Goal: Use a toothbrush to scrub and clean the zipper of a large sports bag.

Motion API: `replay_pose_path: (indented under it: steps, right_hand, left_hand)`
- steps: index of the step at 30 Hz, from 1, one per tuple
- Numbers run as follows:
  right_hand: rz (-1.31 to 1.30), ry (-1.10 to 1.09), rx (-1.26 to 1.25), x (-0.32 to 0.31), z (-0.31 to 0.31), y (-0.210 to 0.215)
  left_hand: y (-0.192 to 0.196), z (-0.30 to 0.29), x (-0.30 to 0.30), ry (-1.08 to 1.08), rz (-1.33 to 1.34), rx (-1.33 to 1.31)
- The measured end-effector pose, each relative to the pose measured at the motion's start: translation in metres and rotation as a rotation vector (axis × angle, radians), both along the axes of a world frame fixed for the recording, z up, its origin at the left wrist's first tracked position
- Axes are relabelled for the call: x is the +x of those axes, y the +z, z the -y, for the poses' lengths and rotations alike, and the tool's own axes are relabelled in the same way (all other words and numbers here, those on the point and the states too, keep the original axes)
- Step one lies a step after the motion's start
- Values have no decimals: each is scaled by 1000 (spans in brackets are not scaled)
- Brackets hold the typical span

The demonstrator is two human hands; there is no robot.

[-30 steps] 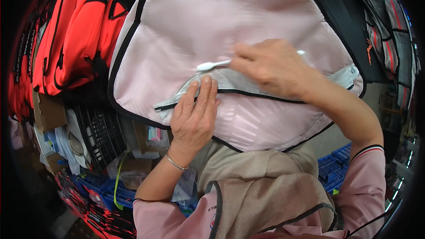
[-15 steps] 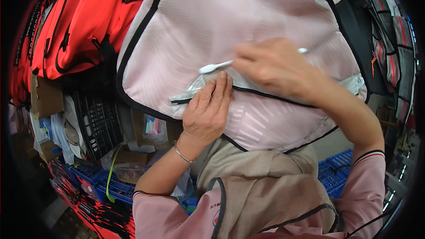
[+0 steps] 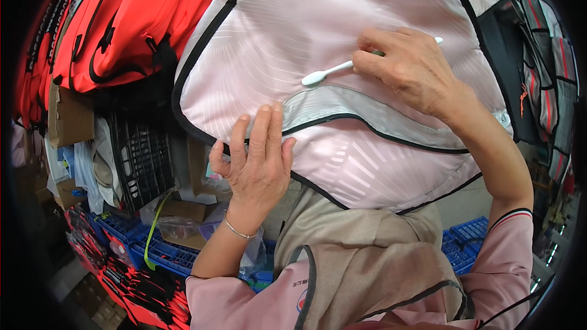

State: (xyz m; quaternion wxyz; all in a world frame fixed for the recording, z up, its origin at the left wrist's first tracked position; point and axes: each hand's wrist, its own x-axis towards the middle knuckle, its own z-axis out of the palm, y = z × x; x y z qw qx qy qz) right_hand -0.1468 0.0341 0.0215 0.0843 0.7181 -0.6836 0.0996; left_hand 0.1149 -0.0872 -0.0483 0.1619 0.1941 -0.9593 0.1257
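A large pale pink fabric panel [image 3: 342, 36] with black bound edges, seemingly part of a bag, spreads in front of me. Across its lower part runs a curved, black-edged slit pocket with a silvery-white strip [image 3: 367, 107] showing along it. My left hand [image 3: 257, 153] lies on the panel at the strip's left end, fingers spread and holding nothing. In the closed fingers of my right hand [image 3: 406, 67] is a slim white toothbrush [image 3: 330, 73]. Its head rests on or just above the fabric beyond the strip; whether it touches, I cannot tell.
Red and black backpacks [image 3: 140, 24] are piled at the far left. Below them stand a cardboard box [image 3: 70, 116] and a black crate [image 3: 140, 162]. Blue plastic crates [image 3: 468, 241] flank my lap, and grey bags with red stripes [image 3: 553, 79] hang at the right.
My left hand has slid left and toward me, its fingers spreading. My right hand has moved right with the toothbrush. More of the silvery strip shows, and the panel has shifted slightly right.
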Motion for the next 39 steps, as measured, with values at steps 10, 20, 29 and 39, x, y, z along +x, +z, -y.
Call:
replay_pose_path:
  steps: [10, 20, 29, 39]
  right_hand:
    - [126, 130, 12, 27, 25, -24]
    - [126, 93, 1, 10, 21, -14]
    - [103, 196, -23, 20, 37, -25]
    - [58, 217, 2, 25, 43, -28]
  left_hand:
    - [-35, 11, 2, -170, -241, -36]
    - [-36, 3, 4, -79, -772, 330]
    - [-37, -8, 3, 251, -1080, 1919]
    - [-65, 6, 23, 74, -1078, 2244]
